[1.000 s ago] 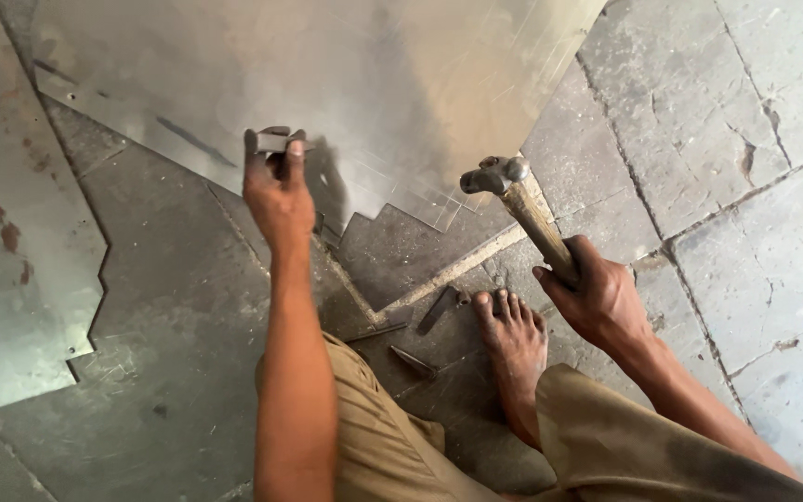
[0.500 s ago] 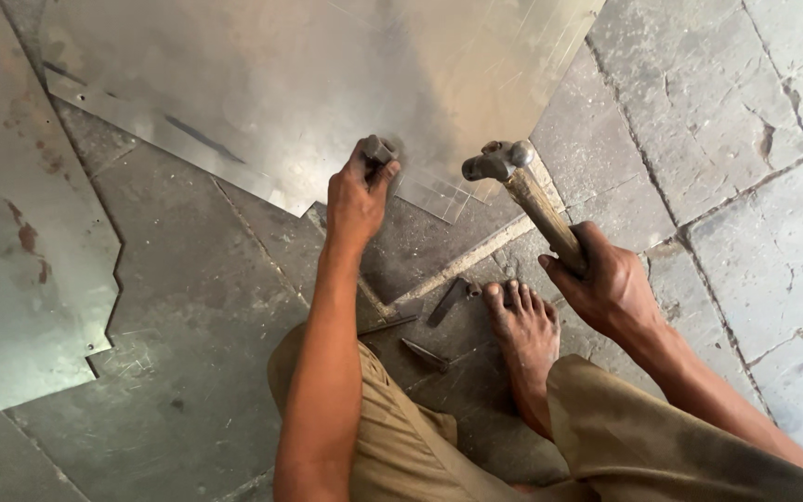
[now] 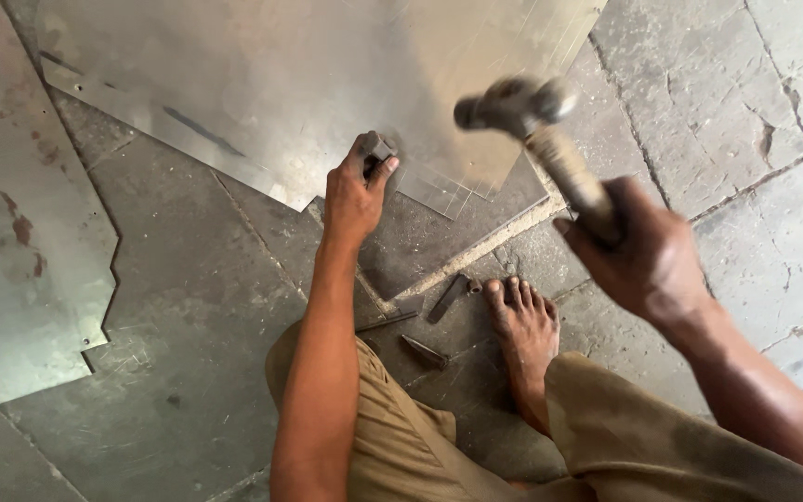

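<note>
Left hand (image 3: 353,191) pinches a small dark punch (image 3: 378,149) upright on the metal sheet (image 3: 327,84); right hand (image 3: 648,256) is fisted around a raised hammer (image 3: 532,125). Cracked, dusty stone floor (image 3: 727,84), loose chisels (image 3: 443,299) by a bare foot (image 3: 522,325).

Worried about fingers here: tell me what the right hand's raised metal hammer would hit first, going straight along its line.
Likely the small dark metal punch gripped upright in the left hand on the large shiny metal sheet; the right hand holds the wooden-handled hammer raised beside it, though depth is unclear.

Bare arms, bare foot (image 3: 524,327), khaki trousers (image 3: 401,437), no sleeves.
</note>
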